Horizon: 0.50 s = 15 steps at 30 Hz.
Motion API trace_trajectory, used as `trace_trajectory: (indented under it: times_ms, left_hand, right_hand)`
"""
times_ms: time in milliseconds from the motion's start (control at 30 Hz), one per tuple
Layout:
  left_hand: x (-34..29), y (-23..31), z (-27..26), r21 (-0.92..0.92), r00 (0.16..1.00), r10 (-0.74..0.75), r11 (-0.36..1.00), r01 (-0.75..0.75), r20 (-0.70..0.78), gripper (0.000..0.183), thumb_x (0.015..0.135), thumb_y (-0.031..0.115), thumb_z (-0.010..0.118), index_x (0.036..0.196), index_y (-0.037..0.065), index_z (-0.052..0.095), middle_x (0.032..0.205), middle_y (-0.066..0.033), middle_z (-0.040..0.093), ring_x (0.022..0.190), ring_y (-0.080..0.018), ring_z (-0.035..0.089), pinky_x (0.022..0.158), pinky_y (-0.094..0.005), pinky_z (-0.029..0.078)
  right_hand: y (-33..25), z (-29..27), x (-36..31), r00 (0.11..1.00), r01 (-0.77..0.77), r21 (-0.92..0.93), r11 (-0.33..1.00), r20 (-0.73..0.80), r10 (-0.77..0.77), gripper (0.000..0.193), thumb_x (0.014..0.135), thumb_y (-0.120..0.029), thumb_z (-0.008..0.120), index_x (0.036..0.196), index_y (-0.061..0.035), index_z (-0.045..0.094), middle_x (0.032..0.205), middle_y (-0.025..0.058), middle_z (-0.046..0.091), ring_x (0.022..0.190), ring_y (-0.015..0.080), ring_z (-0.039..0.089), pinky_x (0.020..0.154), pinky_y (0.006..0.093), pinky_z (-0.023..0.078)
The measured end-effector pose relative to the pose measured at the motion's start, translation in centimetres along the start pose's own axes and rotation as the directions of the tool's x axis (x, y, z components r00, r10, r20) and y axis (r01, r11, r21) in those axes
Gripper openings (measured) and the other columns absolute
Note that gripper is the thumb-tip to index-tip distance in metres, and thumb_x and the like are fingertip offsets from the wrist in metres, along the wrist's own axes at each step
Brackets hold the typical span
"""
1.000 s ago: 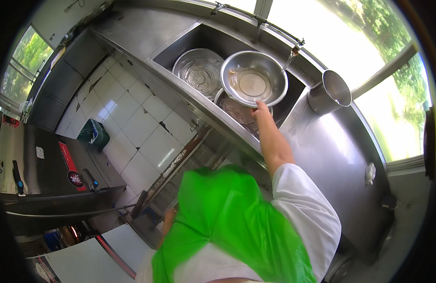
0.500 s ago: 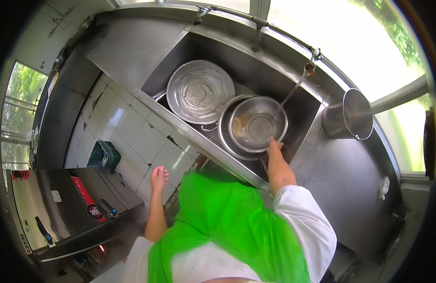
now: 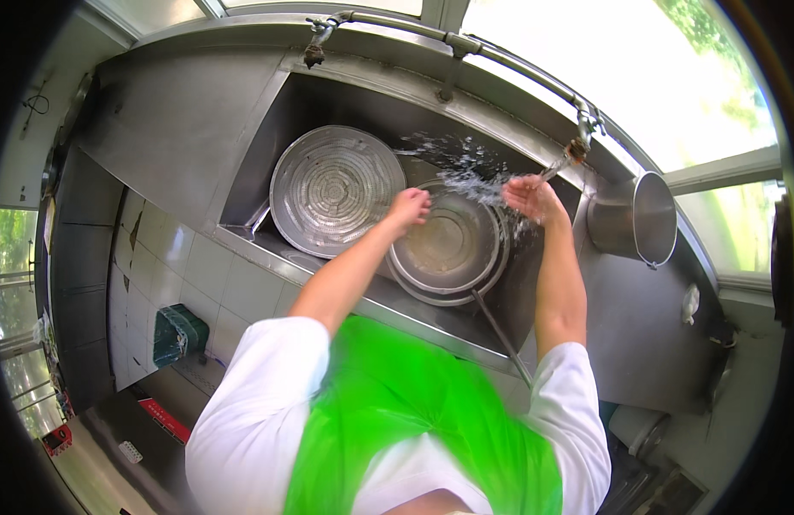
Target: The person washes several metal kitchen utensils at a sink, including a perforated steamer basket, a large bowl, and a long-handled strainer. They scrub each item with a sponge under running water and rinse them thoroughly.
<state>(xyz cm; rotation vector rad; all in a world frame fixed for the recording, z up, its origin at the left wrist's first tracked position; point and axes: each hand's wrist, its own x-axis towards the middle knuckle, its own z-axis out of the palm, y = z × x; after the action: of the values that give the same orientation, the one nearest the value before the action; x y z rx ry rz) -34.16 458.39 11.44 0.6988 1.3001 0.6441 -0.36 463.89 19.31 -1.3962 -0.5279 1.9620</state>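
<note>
Water from the right faucet (image 3: 579, 148) breaks over my right hand (image 3: 534, 199) and sprays leftward across the sink. That hand's fingers are stretched out, holding nothing. My left hand (image 3: 410, 209) hangs over the left side of a shallow steel basin (image 3: 448, 245), its fingers curled in and nothing visible in them; whether it touches the rim I cannot tell. The basin sits inside a wider pan with a long handle (image 3: 503, 336) that reaches over the sink's front edge. Left of it lies a large round metal pan (image 3: 333, 189) with ringed ridges.
The steel sink (image 3: 268, 129) has counters on both sides. A steel bucket (image 3: 633, 219) lies tipped on the right counter, and a white crumpled cloth-like thing (image 3: 690, 305) is farther along. A second faucet (image 3: 315, 53) hangs at the left. A green bin (image 3: 178, 333) stands on the tiled floor.
My right hand has let go of the basin's rim and moved up into the water, which now splashes. My left hand has come from beside my body to over the basin.
</note>
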Motion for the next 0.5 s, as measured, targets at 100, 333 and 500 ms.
trace_trajectory:
  times_ms: [100,333,500]
  left_hand:
    - [6.3,0.8,5.9,-0.159,0.994,-0.109,0.982,0.106,-0.007,0.026,0.101,0.033,0.054,0.118,0.013,0.059,0.11,-0.003,0.065,0.099,-0.0187,0.062,0.077,-0.041,0.054]
    - [9.4,7.0,-0.2,0.606,0.746,0.666,0.597,-0.526,-0.009,0.032,0.089,0.034,0.067,0.101,0.005,0.069,0.098,-0.0184,0.07,0.09,-0.0384,0.066,0.08,-0.0455,0.052]
    - [11.1,6.2,-26.3,0.921,0.662,0.654,0.155,0.356,-0.366,0.065,0.084,0.037,0.073,0.134,0.005,0.047,0.132,-0.0185,0.052,0.131,-0.038,0.043,0.1,-0.0588,0.041]
  right_hand:
    - [0.2,1.2,1.4,0.965,0.166,-0.065,0.984,-0.197,-0.175,0.028,0.093,-0.023,0.059,0.104,0.0019,0.065,0.101,0.0168,0.069,0.096,0.0281,0.069,0.082,0.039,0.06]
    - [2.9,-1.0,0.7,0.989,0.077,0.118,0.99,-0.131,-0.061,0.033,0.096,-0.027,0.057,0.108,0.0034,0.064,0.111,0.0191,0.068,0.102,0.0298,0.068,0.086,0.0409,0.058]
    - [5.0,-2.9,3.1,0.937,0.138,0.039,0.99,-0.33,-0.118,0.036,0.096,-0.027,0.055,0.11,0.005,0.064,0.114,0.0208,0.067,0.101,0.0314,0.068,0.087,0.0419,0.057]
